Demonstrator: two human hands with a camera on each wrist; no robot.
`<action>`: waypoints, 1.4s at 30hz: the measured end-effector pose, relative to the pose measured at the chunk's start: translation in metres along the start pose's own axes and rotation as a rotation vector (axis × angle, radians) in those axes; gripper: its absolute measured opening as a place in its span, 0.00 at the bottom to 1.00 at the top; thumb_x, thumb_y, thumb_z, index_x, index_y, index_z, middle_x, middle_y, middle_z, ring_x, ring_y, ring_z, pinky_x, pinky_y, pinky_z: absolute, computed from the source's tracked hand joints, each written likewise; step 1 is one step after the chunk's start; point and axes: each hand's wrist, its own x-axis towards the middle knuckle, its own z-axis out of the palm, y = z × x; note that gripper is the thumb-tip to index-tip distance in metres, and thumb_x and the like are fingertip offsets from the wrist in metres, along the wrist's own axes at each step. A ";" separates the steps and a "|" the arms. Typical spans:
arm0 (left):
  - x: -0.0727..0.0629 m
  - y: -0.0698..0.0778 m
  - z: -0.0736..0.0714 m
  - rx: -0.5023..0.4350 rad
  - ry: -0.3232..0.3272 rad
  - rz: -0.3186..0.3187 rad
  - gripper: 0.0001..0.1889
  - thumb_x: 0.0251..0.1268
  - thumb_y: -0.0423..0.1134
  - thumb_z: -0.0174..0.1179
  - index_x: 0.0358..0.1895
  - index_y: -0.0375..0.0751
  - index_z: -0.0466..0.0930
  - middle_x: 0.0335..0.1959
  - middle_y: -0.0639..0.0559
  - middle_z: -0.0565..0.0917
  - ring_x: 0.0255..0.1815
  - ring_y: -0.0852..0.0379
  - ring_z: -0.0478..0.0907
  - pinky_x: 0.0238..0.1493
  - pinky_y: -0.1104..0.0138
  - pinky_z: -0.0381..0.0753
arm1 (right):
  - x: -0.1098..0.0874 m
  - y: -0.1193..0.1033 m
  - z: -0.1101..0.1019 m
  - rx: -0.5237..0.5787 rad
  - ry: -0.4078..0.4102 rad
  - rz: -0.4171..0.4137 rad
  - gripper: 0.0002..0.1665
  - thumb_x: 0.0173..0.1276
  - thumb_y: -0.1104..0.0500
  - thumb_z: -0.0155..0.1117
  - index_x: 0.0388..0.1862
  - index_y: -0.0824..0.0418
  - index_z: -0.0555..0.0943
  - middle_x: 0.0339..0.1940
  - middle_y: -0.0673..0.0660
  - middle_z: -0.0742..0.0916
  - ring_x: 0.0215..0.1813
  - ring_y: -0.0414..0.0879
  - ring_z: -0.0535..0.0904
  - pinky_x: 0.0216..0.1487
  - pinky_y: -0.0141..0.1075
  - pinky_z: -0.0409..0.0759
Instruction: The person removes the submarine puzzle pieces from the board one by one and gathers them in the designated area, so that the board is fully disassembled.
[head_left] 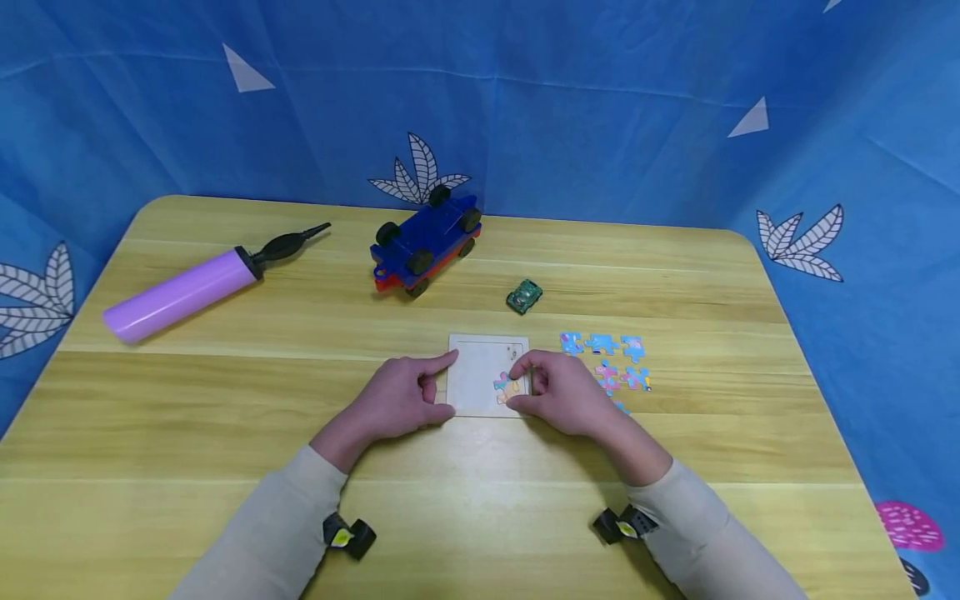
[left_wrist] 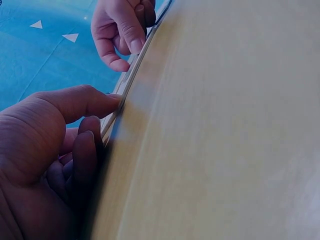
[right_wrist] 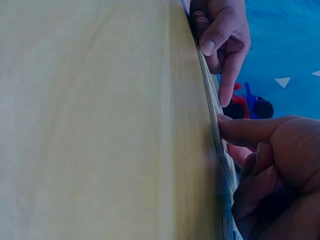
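A pale, flat puzzle board (head_left: 471, 377) with a thin raised border lies on the table between the two hands. My left hand (head_left: 399, 396) holds it along its left side, forefinger high on the edge and thumb at the near corner, the remaining fingers curled under. Over the board's right side, my right hand (head_left: 561, 390) has thumb and forefinger bent around a pink and peach jigsaw piece (head_left: 503, 387). Its fingers partly cover that piece. Both wrist views show the board's edge (left_wrist: 132, 75) nearly side-on, with the thumbs at it.
Right of the board lie several loose jigsaw pieces (head_left: 602, 343), some partly behind the right hand. A small green toy car (head_left: 524, 296) is beyond the board. Farther back, a blue and red toy vehicle (head_left: 427, 237) shows its wheels upward. A purple hand pump (head_left: 183, 293) lies left.
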 end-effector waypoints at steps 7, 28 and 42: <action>0.000 -0.001 0.001 0.016 0.003 0.023 0.40 0.54 0.39 0.75 0.73 0.43 0.69 0.20 0.57 0.75 0.18 0.60 0.68 0.29 0.64 0.71 | -0.001 0.002 0.000 0.001 -0.008 -0.015 0.15 0.59 0.58 0.78 0.42 0.56 0.82 0.14 0.47 0.71 0.17 0.39 0.64 0.26 0.37 0.67; 0.000 0.000 -0.001 -0.002 0.002 0.012 0.40 0.54 0.39 0.74 0.73 0.44 0.68 0.21 0.56 0.76 0.19 0.59 0.69 0.30 0.63 0.72 | -0.031 0.027 -0.020 0.049 0.111 -0.008 0.15 0.61 0.56 0.78 0.43 0.56 0.82 0.17 0.47 0.69 0.22 0.40 0.63 0.31 0.36 0.68; 0.000 -0.001 -0.001 0.017 -0.001 0.017 0.40 0.54 0.39 0.74 0.73 0.44 0.69 0.21 0.57 0.76 0.20 0.59 0.69 0.31 0.63 0.71 | -0.067 0.058 -0.050 0.117 0.165 0.029 0.16 0.62 0.60 0.76 0.44 0.61 0.79 0.19 0.48 0.65 0.22 0.40 0.61 0.32 0.34 0.68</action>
